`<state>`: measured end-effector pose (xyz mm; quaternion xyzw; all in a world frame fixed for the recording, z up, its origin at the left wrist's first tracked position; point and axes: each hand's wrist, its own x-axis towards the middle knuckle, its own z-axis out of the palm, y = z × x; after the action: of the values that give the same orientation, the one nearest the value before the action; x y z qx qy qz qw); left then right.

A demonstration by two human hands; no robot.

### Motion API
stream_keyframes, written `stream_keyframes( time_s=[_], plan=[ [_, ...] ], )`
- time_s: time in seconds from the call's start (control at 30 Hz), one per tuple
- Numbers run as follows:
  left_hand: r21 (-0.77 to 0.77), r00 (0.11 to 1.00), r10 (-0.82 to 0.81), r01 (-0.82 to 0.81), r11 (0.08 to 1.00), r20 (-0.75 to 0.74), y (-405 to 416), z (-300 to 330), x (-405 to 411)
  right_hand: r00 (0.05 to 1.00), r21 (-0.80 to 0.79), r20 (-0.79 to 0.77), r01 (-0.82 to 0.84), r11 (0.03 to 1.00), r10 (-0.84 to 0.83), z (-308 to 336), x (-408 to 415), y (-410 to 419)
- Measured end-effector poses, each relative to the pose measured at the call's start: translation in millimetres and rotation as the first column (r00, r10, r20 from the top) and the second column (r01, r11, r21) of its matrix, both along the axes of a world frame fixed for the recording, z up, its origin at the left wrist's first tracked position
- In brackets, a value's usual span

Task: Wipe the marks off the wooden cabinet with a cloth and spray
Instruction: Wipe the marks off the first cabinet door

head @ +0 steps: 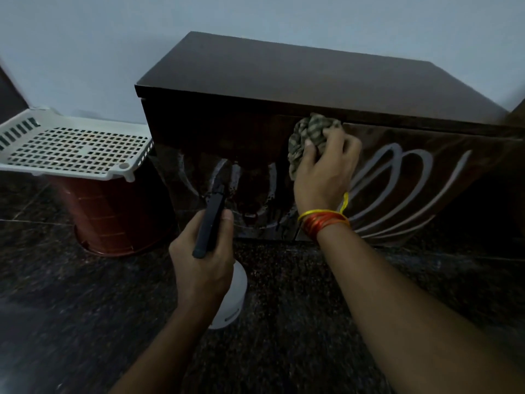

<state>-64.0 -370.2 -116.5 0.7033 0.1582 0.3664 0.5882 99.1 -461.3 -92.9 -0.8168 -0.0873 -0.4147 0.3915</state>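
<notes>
A low dark wooden cabinet (284, 81) stands against the wall, its glossy front bearing pale looping marks (397, 177). Drips run down the wet left half of the front. My right hand (326, 169) is closed on a crumpled checked cloth (309, 132) and presses it against the front just under the top edge. My left hand (207, 257) grips a spray bottle with a black head (211, 220) and a white body (233, 297), its nozzle pointing at the lower left of the front.
A white perforated plastic tray (71, 143) rests on a reddish-brown bucket (119, 217) left of the cabinet. The floor (312, 322) is dark speckled stone. A pale wall (255, 21) runs behind.
</notes>
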Motion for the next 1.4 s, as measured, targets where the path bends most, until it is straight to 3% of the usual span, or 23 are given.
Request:
stream_keyframes(
  time_s=[0.13, 0.47, 0.6, 0.7, 1.1, 1.27, 1.4],
  plan=[
    [0.023, 1.000, -0.001, 0.001, 1.000, -0.008, -2, -6, 3, 0.998, -0.030, -0.066, 0.008, 1.000, -0.010, -15, -4, 2],
    [0.028, 0.999, 0.000, 0.001, 1.000, -0.045, -8, -4, 5, 0.985, 0.127, -0.168, -0.020, 0.992, 0.041, -8, -5, 1],
    [0.043, 0.999, 0.012, -0.010, 0.999, -0.040, -10, -4, 8, 0.996, 0.105, -0.090, 0.027, 0.994, -0.018, 1, 2, 6],
    [0.038, 0.999, 0.009, -0.008, 0.999, -0.041, -11, -5, 9, 0.994, 0.038, -0.091, -0.064, 0.997, 0.067, -26, -4, 2],
    [0.038, 0.999, 0.016, -0.014, 0.999, -0.051, -16, -14, 18, 0.957, 0.186, -0.226, -0.143, 0.972, 0.184, -43, -10, -9],
    [0.075, 0.998, 0.028, -0.023, 0.997, -0.063, -14, -23, 23, 0.991, 0.078, -0.126, -0.029, 0.997, 0.039, -15, 0, 6],
    [0.013, 0.998, 0.013, -0.012, 1.000, -0.069, -13, -20, 21, 0.979, 0.031, -0.160, -0.126, 0.992, 0.129, -46, -7, -5]
  ],
)
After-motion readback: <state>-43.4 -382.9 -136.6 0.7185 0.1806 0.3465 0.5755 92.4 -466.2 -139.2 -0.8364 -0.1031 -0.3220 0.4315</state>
